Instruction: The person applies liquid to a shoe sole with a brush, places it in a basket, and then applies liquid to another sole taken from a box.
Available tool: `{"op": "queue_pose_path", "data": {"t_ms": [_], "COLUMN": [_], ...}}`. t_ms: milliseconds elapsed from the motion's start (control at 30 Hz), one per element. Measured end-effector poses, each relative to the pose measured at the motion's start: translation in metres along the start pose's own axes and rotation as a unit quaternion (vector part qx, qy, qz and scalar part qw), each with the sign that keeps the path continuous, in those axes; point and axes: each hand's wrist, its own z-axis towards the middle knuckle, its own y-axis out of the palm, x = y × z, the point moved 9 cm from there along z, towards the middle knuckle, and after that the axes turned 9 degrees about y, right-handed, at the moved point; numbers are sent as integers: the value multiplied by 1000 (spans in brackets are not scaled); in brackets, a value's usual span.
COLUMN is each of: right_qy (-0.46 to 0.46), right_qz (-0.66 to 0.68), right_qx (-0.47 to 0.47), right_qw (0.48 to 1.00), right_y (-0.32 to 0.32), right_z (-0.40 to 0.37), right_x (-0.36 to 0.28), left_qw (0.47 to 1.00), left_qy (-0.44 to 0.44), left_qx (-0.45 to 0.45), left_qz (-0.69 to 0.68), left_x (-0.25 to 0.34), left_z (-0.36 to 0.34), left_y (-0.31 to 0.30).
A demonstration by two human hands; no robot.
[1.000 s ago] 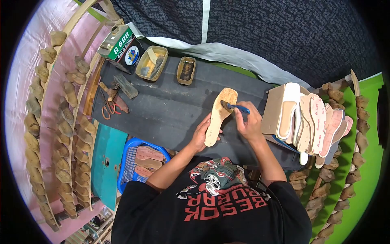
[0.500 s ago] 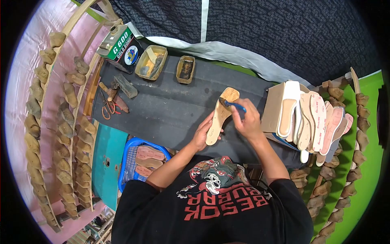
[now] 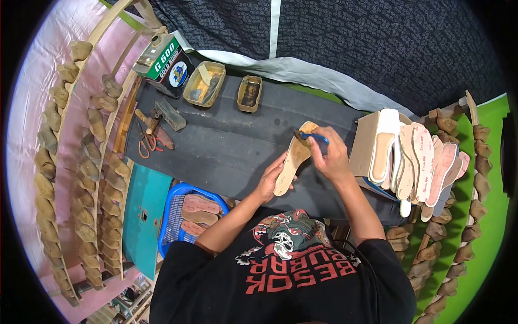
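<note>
A tan shoe insole [image 3: 292, 163] is held tilted above the dark worktable, its wide end pointing away from me. My left hand [image 3: 271, 179] grips its narrow lower part from the left side, with some fingers hidden underneath. In my right hand [image 3: 333, 157] is a brush with a blue handle [image 3: 319, 139]. The brush's dark bristles rest on the wide end of the insole, which looks wet and darker there. My right fingers are closed round the handle and cover part of the insole's edge.
A cardboard box [image 3: 368, 143] with stacked insoles [image 3: 423, 162] stands at right. Across the table's back are a glue can [image 3: 164, 65] and two trays [image 3: 205, 83] [image 3: 249, 93]. Scissors [image 3: 144, 143] and tools lie at left. A blue basket [image 3: 171, 210] sits below; racks of shoe lasts flank both sides.
My right hand has shifted slightly right and up with the brush across the insole's wide end. The insole has turned a little, and the whole view has moved slightly.
</note>
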Motion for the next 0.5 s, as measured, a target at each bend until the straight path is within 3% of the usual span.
{"op": "queue_pose_path", "data": {"t_ms": [100, 233, 333, 367, 500], "right_qy": [-33, -7, 12, -28, 33], "right_qz": [19, 10, 12, 10, 51], "right_qx": [-49, -72, -29, 9, 31], "right_qw": [998, 997, 999, 1000, 998], "right_y": [16, 41, 52, 53, 82], "right_z": [-6, 4, 27, 36, 72], "right_x": [-18, -4, 0, -6, 2], "left_qw": [1000, 998, 998, 998, 996], "left_qy": [11, 11, 19, 23, 33], "left_qx": [11, 51, 56, 57, 60], "left_qz": [-2, -18, -18, -20, -57], "left_x": [2, 7, 18, 22, 35], "left_z": [-3, -14, -18, -19, -22], "left_y": [-4, -23, -37, -42, -64]}}
